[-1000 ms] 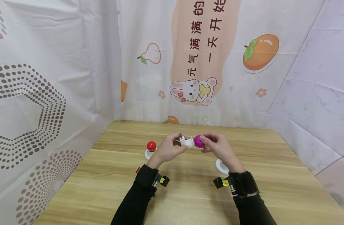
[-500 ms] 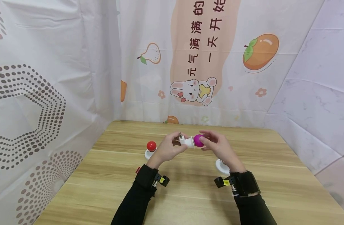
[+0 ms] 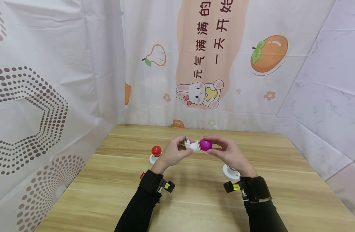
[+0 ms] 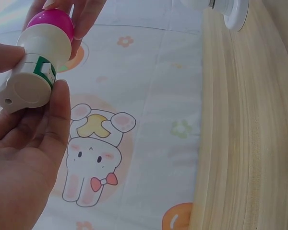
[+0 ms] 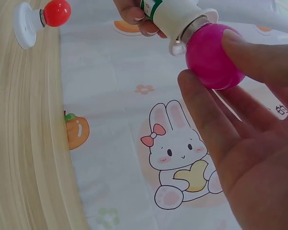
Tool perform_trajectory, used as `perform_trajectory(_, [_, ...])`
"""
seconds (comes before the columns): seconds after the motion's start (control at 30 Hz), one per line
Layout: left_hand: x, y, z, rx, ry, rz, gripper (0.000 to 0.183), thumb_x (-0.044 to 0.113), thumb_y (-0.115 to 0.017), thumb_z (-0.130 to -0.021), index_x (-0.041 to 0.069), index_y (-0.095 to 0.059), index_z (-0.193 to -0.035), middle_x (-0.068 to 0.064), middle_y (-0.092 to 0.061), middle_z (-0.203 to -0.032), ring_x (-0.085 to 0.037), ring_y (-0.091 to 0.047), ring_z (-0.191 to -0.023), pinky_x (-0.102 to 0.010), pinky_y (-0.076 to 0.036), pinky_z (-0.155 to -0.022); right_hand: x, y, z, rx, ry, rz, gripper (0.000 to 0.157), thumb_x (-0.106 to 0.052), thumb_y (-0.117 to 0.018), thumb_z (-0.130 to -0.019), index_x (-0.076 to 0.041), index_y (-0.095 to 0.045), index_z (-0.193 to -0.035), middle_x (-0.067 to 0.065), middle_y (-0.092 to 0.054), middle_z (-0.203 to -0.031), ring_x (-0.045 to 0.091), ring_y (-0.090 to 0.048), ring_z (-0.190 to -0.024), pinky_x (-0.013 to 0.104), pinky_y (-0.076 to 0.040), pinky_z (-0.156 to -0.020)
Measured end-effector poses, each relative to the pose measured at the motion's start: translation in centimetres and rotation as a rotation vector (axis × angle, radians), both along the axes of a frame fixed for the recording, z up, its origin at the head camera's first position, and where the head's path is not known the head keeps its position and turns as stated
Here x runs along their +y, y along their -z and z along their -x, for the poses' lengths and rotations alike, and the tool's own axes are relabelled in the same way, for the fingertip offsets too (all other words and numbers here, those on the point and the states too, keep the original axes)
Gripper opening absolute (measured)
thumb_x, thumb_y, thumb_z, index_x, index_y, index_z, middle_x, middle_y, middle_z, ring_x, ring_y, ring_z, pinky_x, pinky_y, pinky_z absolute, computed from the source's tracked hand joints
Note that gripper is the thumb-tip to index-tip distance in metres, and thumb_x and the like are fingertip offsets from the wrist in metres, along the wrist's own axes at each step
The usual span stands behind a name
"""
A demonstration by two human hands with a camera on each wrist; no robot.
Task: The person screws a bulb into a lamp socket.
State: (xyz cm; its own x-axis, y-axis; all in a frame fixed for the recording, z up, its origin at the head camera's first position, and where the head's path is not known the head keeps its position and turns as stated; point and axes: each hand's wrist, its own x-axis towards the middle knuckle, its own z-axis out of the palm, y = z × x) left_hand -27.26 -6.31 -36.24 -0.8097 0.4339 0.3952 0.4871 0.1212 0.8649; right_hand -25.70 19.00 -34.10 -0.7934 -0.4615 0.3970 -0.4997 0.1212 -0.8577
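My left hand grips a white plug-in lamp socket above the table, its metal prongs toward the left. In the left wrist view the socket's body shows a green patch with a white switch. My right hand holds a magenta light bulb between thumb and fingers, at the socket's mouth. A strip of the bulb's metal screw base shows between the magenta globe and the socket rim in the right wrist view. Bulb and socket lie in one line.
A red bulb stands in a round white base on the wooden table, left of my left hand. Another white round base sits under my right wrist, partly hidden. Printed curtains stand behind and beside the table.
My right hand has shifted slightly right and turned, its thumb moving from the bulb's front to its lower side. The left hand and socket have stayed in place.
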Motion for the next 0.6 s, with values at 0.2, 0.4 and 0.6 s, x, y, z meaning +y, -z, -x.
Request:
perform_trajectory(0.2, [0.03,0.0,-0.06,0.002,-0.005,0.01,0.026,0.011,-0.07,-0.093,0.0,-0.065,-0.116,-0.014,-0.065,-0.114,-0.021,-0.063,-0.092,-0.04,-0.057,-0.087,-0.06,0.08,-0.07,-0.024,0.027,-0.003,0.044,0.003,-0.071,-0.091,-0.002,-0.062,-0.135,0.017,-0.061,-0.133,0.025,-0.062,-0.116,0.033,-0.057,-0.09])
perform_trajectory(0.4, [-0.01,0.09,-0.08,0.01,-0.003,0.005,0.024,0.011,-0.07,-0.093,0.002,-0.065,-0.115,-0.012,-0.066,-0.112,-0.02,-0.063,-0.09,-0.031,-0.056,-0.082,-0.06,0.12,-0.07,-0.031,0.051,-0.023,0.044,0.002,-0.071,-0.092,0.0,-0.061,-0.135,0.017,-0.061,-0.133,0.029,-0.061,-0.117,0.032,-0.057,-0.09])
perform_trajectory(0.6, [-0.04,0.12,-0.14,0.014,0.002,0.005,0.024,0.012,-0.069,-0.093,0.001,-0.064,-0.115,-0.012,-0.065,-0.112,-0.02,-0.062,-0.09,-0.031,-0.056,-0.081,-0.06,0.09,-0.11,-0.04,0.068,-0.031,0.044,0.003,-0.07,-0.092,0.0,-0.062,-0.135,0.017,-0.062,-0.132,0.032,-0.06,-0.117,0.032,-0.057,-0.089])
